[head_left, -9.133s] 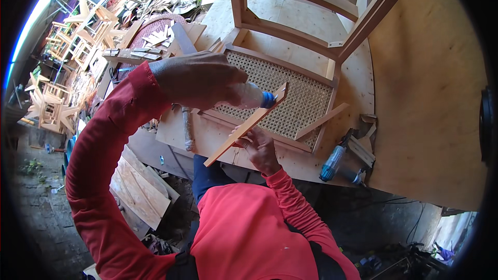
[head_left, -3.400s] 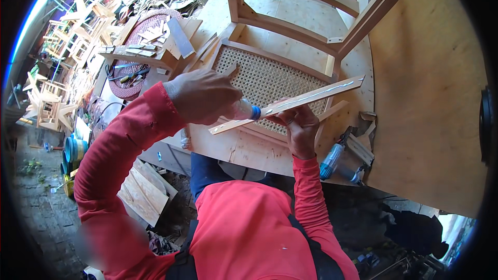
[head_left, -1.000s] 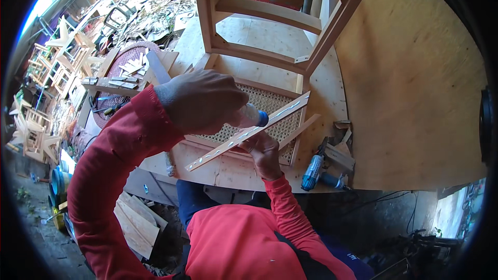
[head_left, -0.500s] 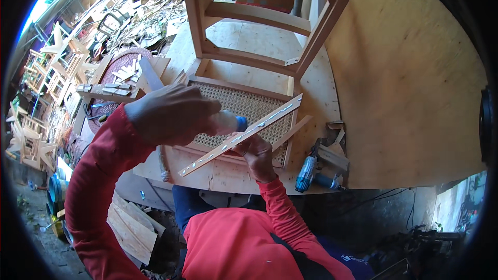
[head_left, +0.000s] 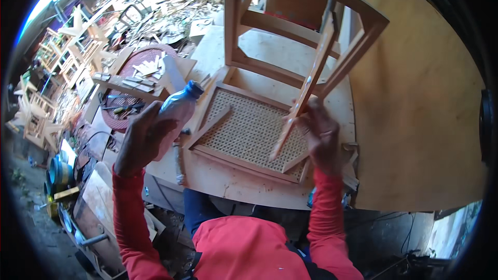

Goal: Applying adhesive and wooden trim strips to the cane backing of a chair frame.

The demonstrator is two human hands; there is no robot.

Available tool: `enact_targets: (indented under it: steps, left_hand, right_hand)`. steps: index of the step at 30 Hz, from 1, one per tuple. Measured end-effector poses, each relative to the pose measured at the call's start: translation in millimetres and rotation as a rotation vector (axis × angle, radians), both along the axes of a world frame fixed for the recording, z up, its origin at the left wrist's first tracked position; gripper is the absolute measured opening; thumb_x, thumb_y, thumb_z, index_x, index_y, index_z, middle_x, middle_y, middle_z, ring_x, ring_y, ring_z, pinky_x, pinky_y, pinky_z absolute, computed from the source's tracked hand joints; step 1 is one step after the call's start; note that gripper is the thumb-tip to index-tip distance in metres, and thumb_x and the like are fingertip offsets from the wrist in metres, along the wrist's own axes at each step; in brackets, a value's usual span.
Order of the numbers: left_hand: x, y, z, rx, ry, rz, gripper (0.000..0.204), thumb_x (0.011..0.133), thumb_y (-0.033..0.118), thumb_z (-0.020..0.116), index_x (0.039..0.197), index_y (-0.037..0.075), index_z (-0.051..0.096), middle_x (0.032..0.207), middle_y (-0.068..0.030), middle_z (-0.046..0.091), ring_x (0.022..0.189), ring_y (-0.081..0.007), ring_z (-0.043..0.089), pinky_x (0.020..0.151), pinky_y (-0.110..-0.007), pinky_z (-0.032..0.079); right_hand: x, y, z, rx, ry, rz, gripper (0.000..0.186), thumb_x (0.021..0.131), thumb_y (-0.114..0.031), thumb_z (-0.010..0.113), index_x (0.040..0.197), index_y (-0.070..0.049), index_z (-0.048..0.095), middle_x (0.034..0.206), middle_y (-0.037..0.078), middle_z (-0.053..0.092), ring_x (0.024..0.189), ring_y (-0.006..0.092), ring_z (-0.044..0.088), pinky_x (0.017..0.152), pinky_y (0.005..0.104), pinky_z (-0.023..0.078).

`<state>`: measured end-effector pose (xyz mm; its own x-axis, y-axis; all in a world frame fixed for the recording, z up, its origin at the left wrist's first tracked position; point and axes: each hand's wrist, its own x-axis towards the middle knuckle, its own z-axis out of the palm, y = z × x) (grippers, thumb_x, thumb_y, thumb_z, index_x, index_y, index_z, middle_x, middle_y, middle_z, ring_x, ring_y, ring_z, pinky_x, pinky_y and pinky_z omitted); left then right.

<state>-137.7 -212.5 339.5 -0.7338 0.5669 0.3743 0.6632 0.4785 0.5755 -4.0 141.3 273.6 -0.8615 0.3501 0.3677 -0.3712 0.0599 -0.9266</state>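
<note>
A clear plastic bottle (head_left: 179, 106) with a blue cap, whitish inside, is upright and tilted in my left hand (head_left: 140, 137), its cap end uppermost. My right hand (head_left: 322, 134) pinches a narrow wooden strip (head_left: 309, 80) that carries white glue blobs along one face. The strip slants above a wooden chair frame (head_left: 249, 168) whose seat is a woven cane panel (head_left: 246, 119). One loose wood piece (head_left: 212, 127) lies across the panel's left corner, and another shows at its right corner under the strip.
The frame's other section (head_left: 270, 72) rises at the far side. A plywood board (head_left: 415, 119) stands on the right. To the left, a round woven surface (head_left: 111, 114) bears wood offcuts (head_left: 148, 67) and tools. Buckets (head_left: 59, 171) stand at the lower left.
My left hand has drawn the bottle back to the left and turned its cap upward, away from the strip. My right hand has moved right and swung the strip steeper.
</note>
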Motion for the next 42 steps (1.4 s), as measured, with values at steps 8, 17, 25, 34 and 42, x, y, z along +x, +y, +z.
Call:
enact_targets:
  steps: [8, 17, 25, 34, 42]
  left_hand:
    - [4.5, -70.9, -98.2, 0.329, -0.45, 0.185, 0.032, 0.108, 0.023, 0.056, 0.129, -0.001, 0.054, 0.101, -0.012, 0.066, 0.078, -0.0233, 0.075, 0.065, -0.036, 0.062]
    - [1.6, -88.9, -158.5, 0.384, -0.694, 0.214, 0.015, 0.107, 0.012, 0.057, 0.115, -0.001, 0.058, 0.099, -0.0083, 0.061, 0.087, -0.0164, 0.068, 0.072, -0.034, 0.063]
    - [-10.9, -103.6, -173.4, 0.235, -0.601, 0.166, 0.023, 0.109, 0.018, 0.056, 0.122, 0.0, 0.055, 0.103, -0.0097, 0.063, 0.082, -0.0221, 0.074, 0.071, -0.037, 0.066]
    - [-0.8, -98.7, -178.2, 0.264, -0.685, 0.25, 0.015, 0.104, 0.013, 0.063, 0.111, 0.0, 0.06, 0.094, -0.0073, 0.059, 0.082, -0.0137, 0.058, 0.074, -0.03, 0.05]
    - [10.4, -90.1, -167.6, 0.372, -0.796, 0.245, 0.019, 0.11, 0.015, 0.05, 0.122, 0.001, 0.055, 0.095, -0.0057, 0.061, 0.074, -0.0181, 0.07, 0.066, -0.031, 0.057]
  right_hand:
    - [-97.7, 16.3, -95.1, 1.227, -0.061, -0.271, 0.039, 0.082, 0.01, 0.064, 0.12, 0.004, 0.066, 0.104, 0.016, 0.057, 0.099, 0.0365, 0.056, 0.085, 0.0467, 0.05]
    - [-152.0, 6.4, -178.5, 1.384, -0.227, -0.237, 0.032, 0.076, 0.004, 0.067, 0.106, -0.003, 0.062, 0.11, 0.014, 0.057, 0.107, 0.036, 0.058, 0.086, 0.0492, 0.052]
    - [-169.0, 10.9, -190.5, 1.402, -0.317, -0.235, 0.031, 0.076, 0.005, 0.067, 0.105, -0.006, 0.062, 0.109, 0.012, 0.057, 0.108, 0.0359, 0.058, 0.085, 0.0505, 0.052]
    - [-174.1, 8.5, -196.5, 1.381, -0.307, -0.27, 0.033, 0.078, 0.006, 0.062, 0.111, -0.002, 0.063, 0.111, 0.015, 0.059, 0.105, 0.037, 0.058, 0.082, 0.0503, 0.052]
    - [-190.6, 0.3, -214.3, 1.274, -0.234, -0.328, 0.029, 0.071, 0.002, 0.063, 0.099, -0.005, 0.061, 0.106, 0.013, 0.058, 0.103, 0.0374, 0.058, 0.079, 0.0501, 0.051]
